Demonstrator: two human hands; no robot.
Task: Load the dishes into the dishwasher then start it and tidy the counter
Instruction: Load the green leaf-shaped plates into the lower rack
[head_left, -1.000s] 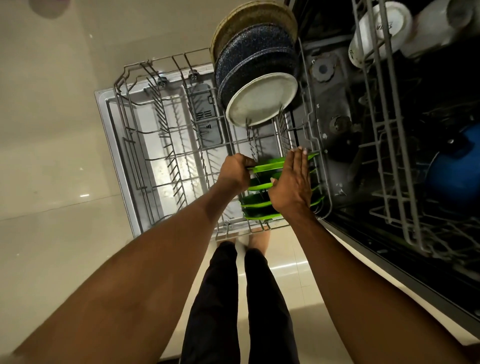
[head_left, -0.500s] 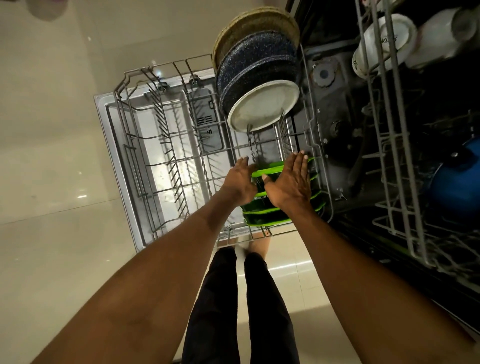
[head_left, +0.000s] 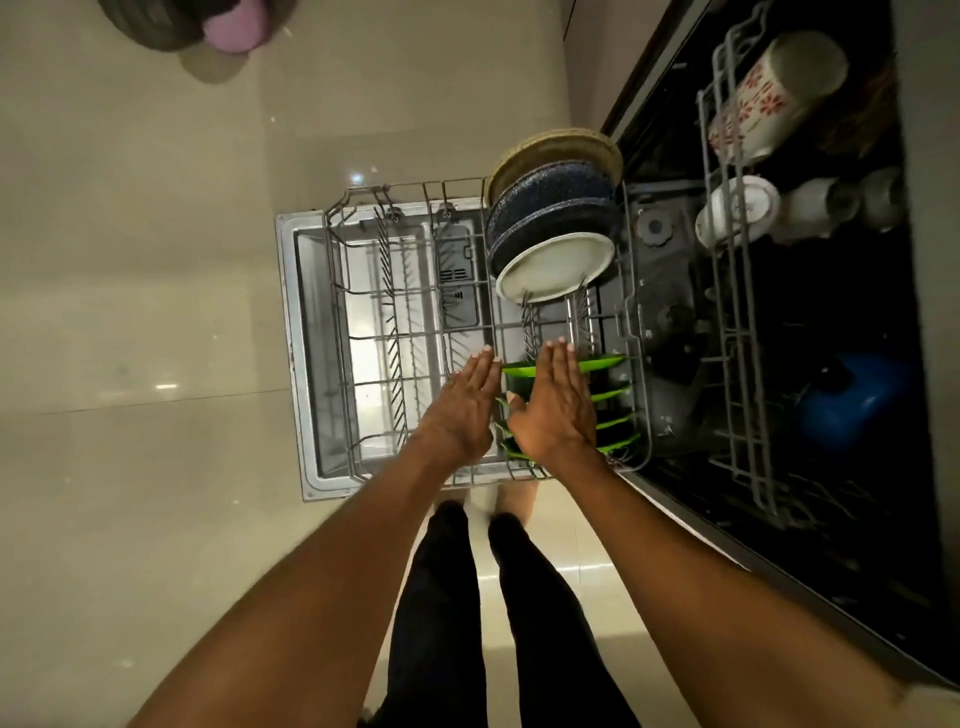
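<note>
The lower wire rack (head_left: 358, 312) is pulled out over the open dishwasher door (head_left: 291, 332). Several green plates (head_left: 610, 395) stand on edge at its near right corner. My right hand (head_left: 553, 405) hovers flat over them with straight fingers, holding nothing. Beside it my left hand (head_left: 462, 405) is also flat and open, just left of the green plates. Further back in the rack stand a white plate (head_left: 556, 267), two dark speckled plates (head_left: 550, 202) and a tan plate (head_left: 550, 148).
The upper rack (head_left: 727, 291) on the right holds a flowered mug (head_left: 763, 98), a white mug (head_left: 737, 210) and more cups. A blue item (head_left: 852, 405) lies deep in the tub. The rack's left half holds only tines. Pale tiled floor lies left; my legs stand below.
My left hand let go of the green plates and opened flat. Both hands have lifted slightly off them. The camera view has drawn back, showing more floor.
</note>
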